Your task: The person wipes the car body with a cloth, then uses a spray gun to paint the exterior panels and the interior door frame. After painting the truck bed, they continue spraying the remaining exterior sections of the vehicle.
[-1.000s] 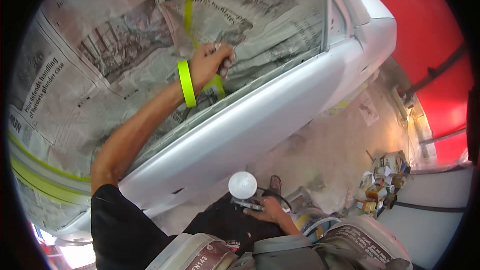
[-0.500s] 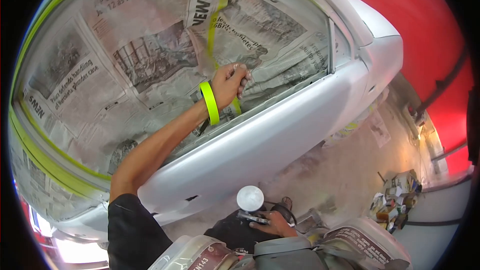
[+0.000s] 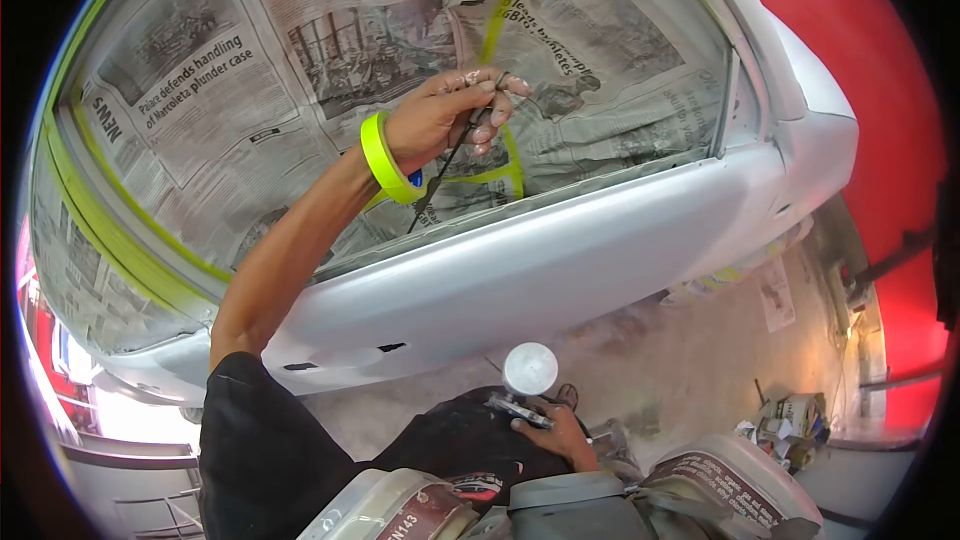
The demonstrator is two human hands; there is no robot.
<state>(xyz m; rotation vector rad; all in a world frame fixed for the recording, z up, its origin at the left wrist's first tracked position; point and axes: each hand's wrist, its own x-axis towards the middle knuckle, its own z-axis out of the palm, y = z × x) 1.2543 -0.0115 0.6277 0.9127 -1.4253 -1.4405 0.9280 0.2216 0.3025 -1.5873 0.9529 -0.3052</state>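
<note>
My left hand (image 3: 455,118), with a lime-yellow band (image 3: 388,158) round the wrist, is raised in front of the newspaper-covered car window. Its speckled fingers are closed on a thin dark cord (image 3: 440,180), which slants down towards the window's lower edge. I cannot make out what the cord is made of. Down near my lap, my right hand (image 3: 565,437) grips a spray gun (image 3: 520,410) topped by a round white cup (image 3: 530,370). Between the hands runs the silver-grey car door (image 3: 560,255), with dark openings low on its left part.
Newspaper (image 3: 370,40) and yellow-green masking tape (image 3: 497,25) cover the window. A side mirror (image 3: 815,155) juts out at the right. Cluttered boxes (image 3: 790,430) stand on the floor (image 3: 700,350) before a red wall (image 3: 880,60). Respirator filters (image 3: 720,485) fill the bottom edge.
My left hand has shifted slightly up and left, its fingers partly unfolded, and the dark cord now shows plainly. The view has tilted, moving the window and door. The right hand keeps the spray gun.
</note>
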